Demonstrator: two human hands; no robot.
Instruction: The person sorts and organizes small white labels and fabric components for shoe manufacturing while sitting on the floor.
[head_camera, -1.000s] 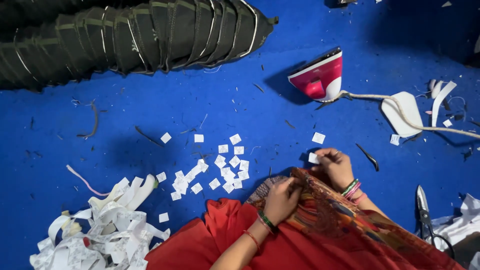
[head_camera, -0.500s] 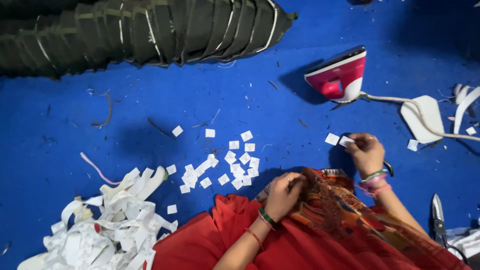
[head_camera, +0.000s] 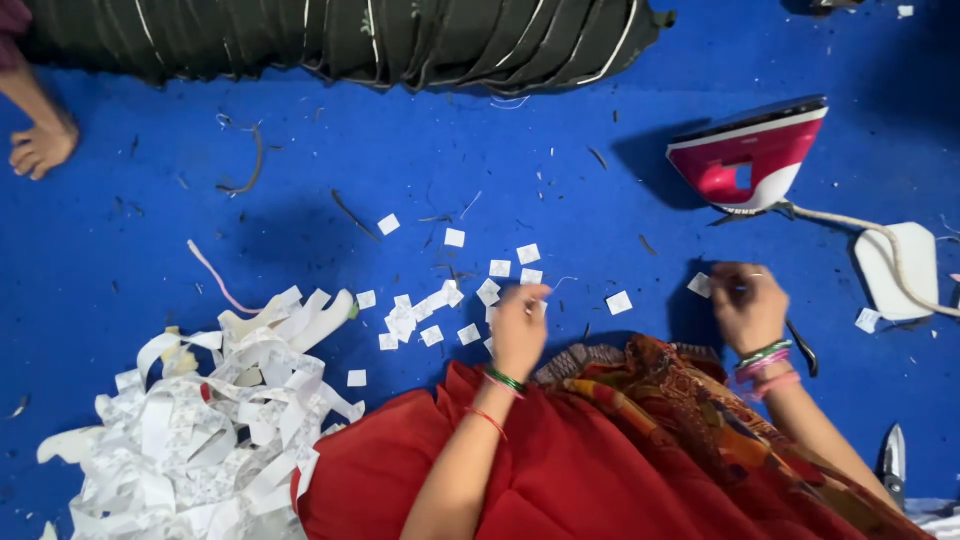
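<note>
White tag (head_camera: 700, 285) pinched in right hand (head_camera: 748, 308); left hand (head_camera: 520, 325) fingers curled over scattered tags (head_camera: 440, 300).

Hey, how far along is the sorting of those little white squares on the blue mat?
Done: nothing visibly gathered yet. In hand: left hand reaches into the scattered small white paper squares; right hand pinches one white square. Left: the loose squares, plus the heap of white paper strips.

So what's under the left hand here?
The left hand rests on small white squares scattered over the blue surface. Any squares directly beneath the palm are covered.
</note>
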